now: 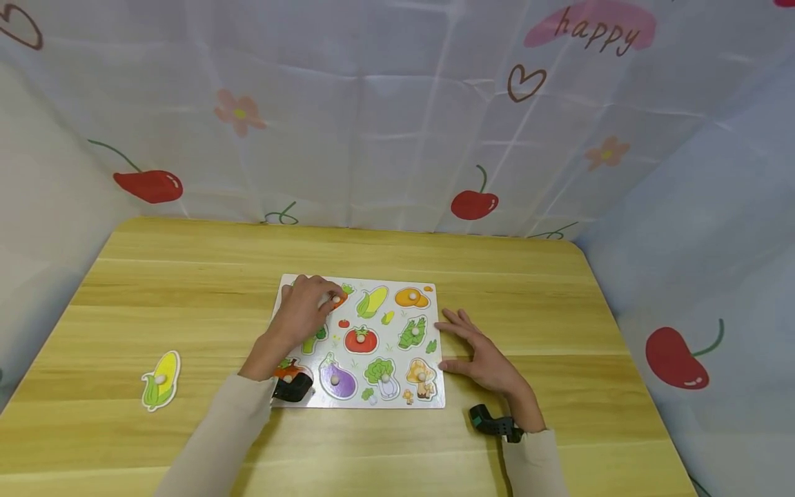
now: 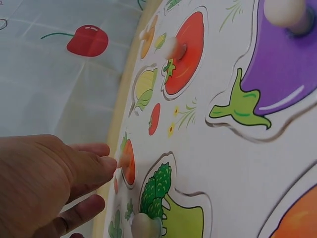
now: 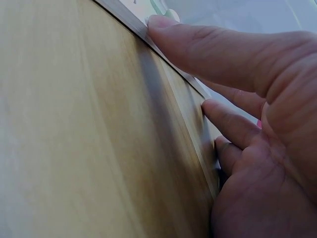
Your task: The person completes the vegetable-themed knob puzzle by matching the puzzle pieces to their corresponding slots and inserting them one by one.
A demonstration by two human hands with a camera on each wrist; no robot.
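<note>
A white vegetable puzzle board [image 1: 385, 314] lies on the table under both hands. My left hand [image 1: 302, 312] reaches over its upper left part. There, thumb and fingertips pinch at the small knob of an orange carrot piece [image 2: 130, 166], which sits in its slot. Spread along the board's right edge, my right hand [image 1: 484, 355] touches it with fairly straight fingers and thumb [image 3: 198, 47]. A loose corn piece [image 1: 161, 380] with a knob lies left of the board. The board's corn slot [image 1: 373, 302] shows a printed corn and no knob.
Knobbed pieces on the board include a tomato [image 1: 361, 339], an eggplant [image 1: 337, 377], a broccoli [image 2: 161, 198] and a mushroom [image 1: 421, 378]. The wooden table [image 1: 528, 297] meets a patterned curtain [image 1: 385, 138] at the back. A black wrist device [image 1: 493, 422] is on the right wrist.
</note>
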